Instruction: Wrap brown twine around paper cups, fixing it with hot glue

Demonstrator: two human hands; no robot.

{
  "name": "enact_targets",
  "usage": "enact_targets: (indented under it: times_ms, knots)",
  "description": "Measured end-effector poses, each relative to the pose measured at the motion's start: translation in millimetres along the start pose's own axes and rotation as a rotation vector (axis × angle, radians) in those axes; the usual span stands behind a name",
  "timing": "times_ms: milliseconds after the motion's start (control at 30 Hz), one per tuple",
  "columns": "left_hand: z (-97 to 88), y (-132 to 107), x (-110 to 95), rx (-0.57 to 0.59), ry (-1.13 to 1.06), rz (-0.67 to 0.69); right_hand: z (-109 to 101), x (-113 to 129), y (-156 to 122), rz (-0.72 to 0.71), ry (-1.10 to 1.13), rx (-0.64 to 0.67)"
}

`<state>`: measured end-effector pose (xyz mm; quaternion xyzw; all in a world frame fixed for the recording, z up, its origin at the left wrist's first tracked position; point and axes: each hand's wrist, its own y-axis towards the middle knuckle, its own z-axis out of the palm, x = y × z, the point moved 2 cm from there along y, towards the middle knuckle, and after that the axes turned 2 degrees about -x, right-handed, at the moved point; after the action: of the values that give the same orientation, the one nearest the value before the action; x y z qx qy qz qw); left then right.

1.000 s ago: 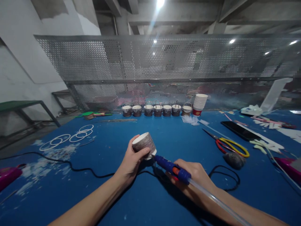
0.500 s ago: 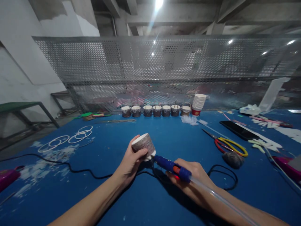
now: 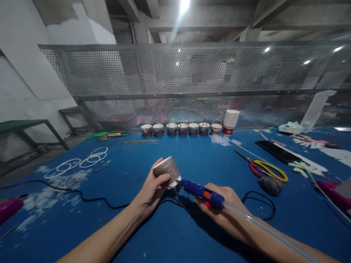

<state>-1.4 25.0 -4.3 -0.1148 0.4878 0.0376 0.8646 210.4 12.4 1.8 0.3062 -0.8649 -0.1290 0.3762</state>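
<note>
Tilted in my left hand (image 3: 150,188) is a small paper cup (image 3: 168,170) wound with grey-brown cord, its white rim showing. My thumb presses on its side and the other fingers are mostly behind it. My right hand (image 3: 222,201) is wrapped round a blue hot glue gun (image 3: 201,191). A clear glue stick (image 3: 255,221) runs out of its back, and a red light glows near the grip. The gun's nozzle meets the cup's lower right edge, or sits very close to it. A strand of cord hangs below the cup.
Several wrapped cups (image 3: 182,129) line the back, beside a stack of paper cups (image 3: 231,120). Scissors (image 3: 263,168), a dark ball of cord (image 3: 270,185) and a phone (image 3: 278,151) lie right. White rings (image 3: 93,157) lie left. A black cable (image 3: 93,199) crosses the blue table (image 3: 131,241).
The cup is still held tilted in my left hand. The glue gun has shifted very slightly at the cup's lower edge, and the hanging cord strand shows more clearly.
</note>
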Motion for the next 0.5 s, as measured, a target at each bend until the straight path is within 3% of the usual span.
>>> enact_targets:
  times_ms: [133,367,500]
  knots:
    - [1.3,-0.5,0.3,-0.007,0.024,0.005,1.6,3.2,-1.0,-0.034,-0.017,0.010]
    - [-1.3,2.2,-0.3,0.008,0.026,0.004,-4.4,1.8,3.0,0.072,-0.028,0.005]
    - [-0.4,1.2,-1.0,0.001,0.036,0.011,-3.4,4.0,0.6,0.031,-0.009,0.020]
